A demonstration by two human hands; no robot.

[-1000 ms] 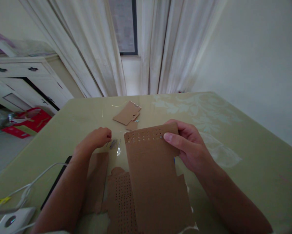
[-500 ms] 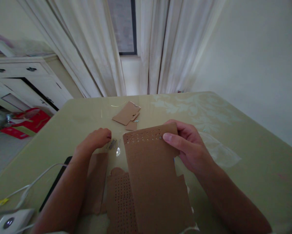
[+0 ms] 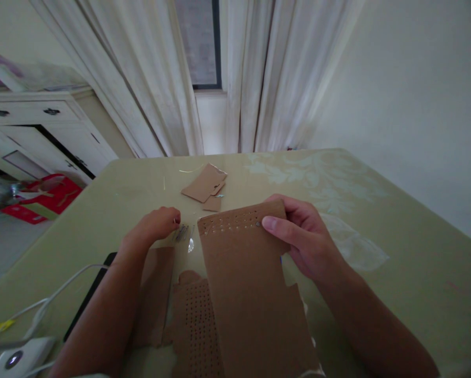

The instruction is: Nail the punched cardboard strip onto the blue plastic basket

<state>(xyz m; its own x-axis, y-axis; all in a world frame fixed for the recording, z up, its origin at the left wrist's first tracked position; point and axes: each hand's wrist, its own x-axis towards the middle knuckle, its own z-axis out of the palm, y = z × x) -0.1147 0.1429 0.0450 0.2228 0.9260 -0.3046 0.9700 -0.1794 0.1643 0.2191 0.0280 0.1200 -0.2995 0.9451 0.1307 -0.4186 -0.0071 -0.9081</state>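
My right hand (image 3: 304,233) grips the upper right corner of a long brown cardboard piece (image 3: 251,283), thumb on the face and fingers behind. Rows of small holes run along its top edge, and a small grey dot sits by my thumb tip. My left hand (image 3: 157,226) is closed, fingertips together, beside a little group of thin metal pins (image 3: 181,232) on the table. Whatever those fingertips pinch is too small to make out. Below, a second cardboard piece (image 3: 198,320) full of punched holes lies partly under the held one. A plain cardboard piece (image 3: 157,294) rests near my left forearm.
Small cardboard scraps (image 3: 204,184) lie toward the back of the table (image 3: 396,210). A clear plastic bag (image 3: 353,241) is beyond my right hand. On the left are a dark flat object (image 3: 89,294), white cables (image 3: 62,289) and a white box-shaped device (image 3: 19,359).
The held cardboard has shifted very slightly, its top edge a touch lower. My left hand stays by the pins with almost no movement.
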